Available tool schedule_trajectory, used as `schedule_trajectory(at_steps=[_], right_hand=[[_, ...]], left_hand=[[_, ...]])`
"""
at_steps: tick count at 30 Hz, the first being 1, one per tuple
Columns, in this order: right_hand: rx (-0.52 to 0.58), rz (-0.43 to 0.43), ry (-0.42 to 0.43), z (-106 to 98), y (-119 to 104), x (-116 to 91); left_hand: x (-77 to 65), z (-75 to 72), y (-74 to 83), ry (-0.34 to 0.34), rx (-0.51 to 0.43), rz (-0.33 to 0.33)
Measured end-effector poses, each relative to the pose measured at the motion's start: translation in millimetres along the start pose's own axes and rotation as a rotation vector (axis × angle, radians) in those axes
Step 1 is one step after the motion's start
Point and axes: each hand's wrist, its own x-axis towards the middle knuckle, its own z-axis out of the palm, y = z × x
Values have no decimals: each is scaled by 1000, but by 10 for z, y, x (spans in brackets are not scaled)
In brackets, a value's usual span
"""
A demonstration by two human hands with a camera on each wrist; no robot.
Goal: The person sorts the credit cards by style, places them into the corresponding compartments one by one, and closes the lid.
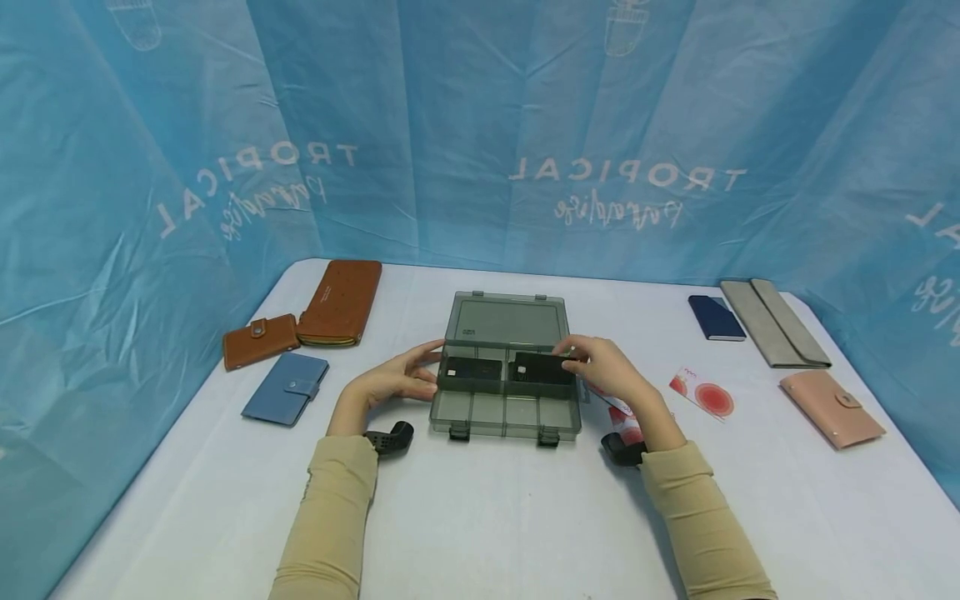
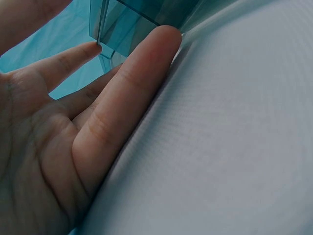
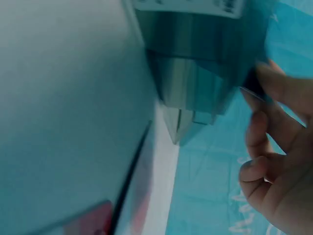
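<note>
A translucent grey plastic compartment box (image 1: 510, 319) lies with its lid raised at the back, its front latches facing me. One black card (image 1: 472, 368) with a small chip mark rests in the back left compartment. Over the back right compartment, my right hand (image 1: 609, 367) pinches another black card (image 1: 538, 367) by its right end, between thumb and fingers. In the right wrist view, only a dark corner of that card (image 3: 254, 85) shows at the fingertips. Against the box's left side, my left hand (image 1: 396, 379) rests with extended fingers; a fingertip touches the wall (image 2: 122, 29) in the left wrist view.
Red-and-white cards (image 1: 708, 396) lie right of the box, some partly under my right hand. Brown wallets (image 1: 345, 300) and a blue card holder (image 1: 283, 389) are at left. A navy booklet (image 1: 716, 317), grey folder (image 1: 776, 323) and pink card holder (image 1: 832, 408) lie at right.
</note>
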Motion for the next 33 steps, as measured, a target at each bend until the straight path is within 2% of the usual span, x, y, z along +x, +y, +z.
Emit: schedule_trajectory(at_steps=[3,6,11,16,19,22,26,29,33], right_hand=[[-137,-63,-31,72,-15,14],[-249,-122,-2,119,-26,25],[-327,-156,83,140,-36,22],[-391,-147,79,113,-50,2],[-337,-144,70,88,-24,1],[-220,-134,69,33,36,0],[-78,-61,79,-101,115,-20],[-46,23,81,-200,188,-56],[-72,115,20,-289,314,-111]], left_hand=[[0,4,-3,2,3,-3],[1,9,-1,9,6,-9],[12,8,0,7,10,-3],[32,0,-16,2,9,1],[31,-3,-25,0,14,8],[26,0,-22,-1,15,11],[18,4,-8,-6,12,18],[14,6,1,-9,11,23],[7,10,12,-9,7,21]])
